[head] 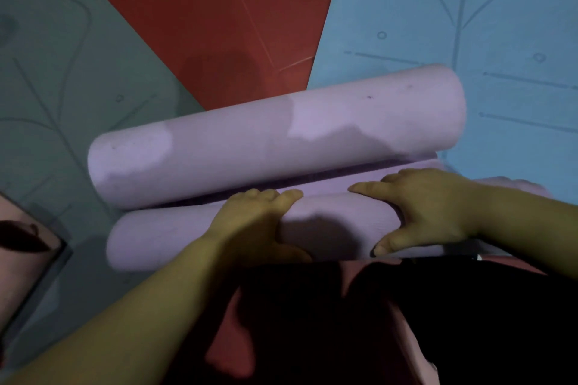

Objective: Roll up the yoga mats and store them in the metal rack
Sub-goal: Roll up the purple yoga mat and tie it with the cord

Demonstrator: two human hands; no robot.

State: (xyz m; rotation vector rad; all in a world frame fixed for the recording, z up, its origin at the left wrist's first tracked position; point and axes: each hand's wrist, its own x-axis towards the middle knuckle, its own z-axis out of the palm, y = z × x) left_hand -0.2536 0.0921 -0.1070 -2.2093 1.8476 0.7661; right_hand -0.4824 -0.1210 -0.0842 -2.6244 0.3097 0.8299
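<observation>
A purple yoga mat lies across the middle of the head view, rolled from both ends. Its thick far roll [275, 141] lies apart from the thinner near roll [162, 237], with a narrow flat strip of mat between them. My left hand [250, 222] grips the near roll, fingers curled over its top and thumb on the near side. My right hand [428, 209] cups the same roll further right, fingers spread over the top and thumb low on the near side. No metal rack is in view.
A green mat [62, 56] lies flat at the left and a blue mat [469, 25] at the right, both with printed lines. A red surface [219, 9] shows between them. My dark-clothed legs [406, 322] fill the bottom. A pinkish object [18, 244] sits at the left edge.
</observation>
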